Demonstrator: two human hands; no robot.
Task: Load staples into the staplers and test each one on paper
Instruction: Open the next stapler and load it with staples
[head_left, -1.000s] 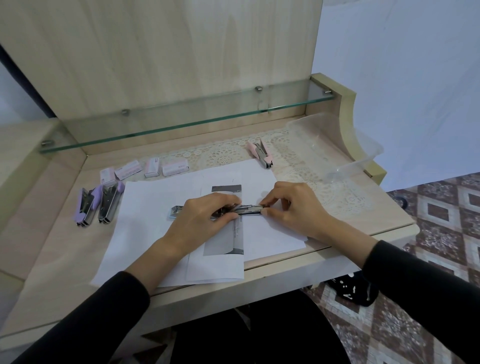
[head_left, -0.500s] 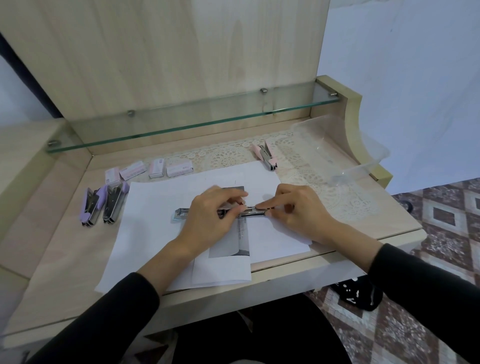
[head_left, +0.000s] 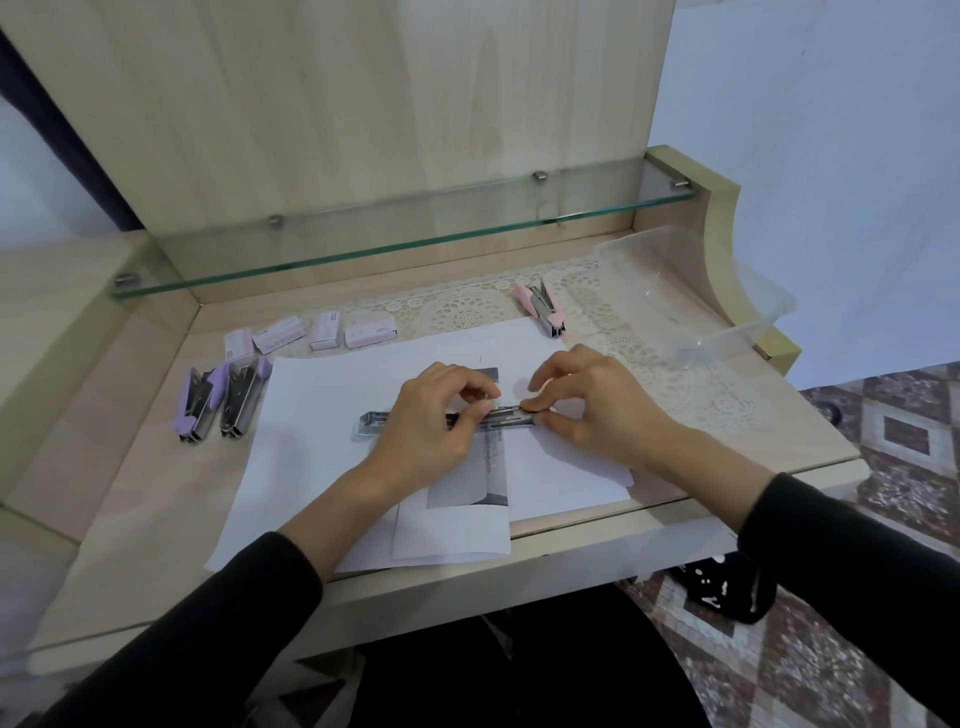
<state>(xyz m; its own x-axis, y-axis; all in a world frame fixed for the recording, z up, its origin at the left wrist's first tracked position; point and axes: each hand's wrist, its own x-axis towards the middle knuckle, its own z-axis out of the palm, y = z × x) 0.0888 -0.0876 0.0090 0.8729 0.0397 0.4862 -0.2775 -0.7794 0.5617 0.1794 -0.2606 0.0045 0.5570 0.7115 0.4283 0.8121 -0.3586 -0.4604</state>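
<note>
Wooden desk (head_left: 130, 519), glass shelf (head_left: 415, 244) (greenish), tiled floor (head_left: 904, 431)

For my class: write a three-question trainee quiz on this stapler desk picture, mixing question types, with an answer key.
1. True or false: the left hand and right hand both hold the open stapler over the paper.
2. How many staple boxes lie behind the paper?
3. The two staplers at the left are: A pink, B purple, C green.
Key: 1 true; 2 four; 3 B.

Glass shelf (head_left: 415, 244) above lace doily (head_left: 462, 312)
</note>
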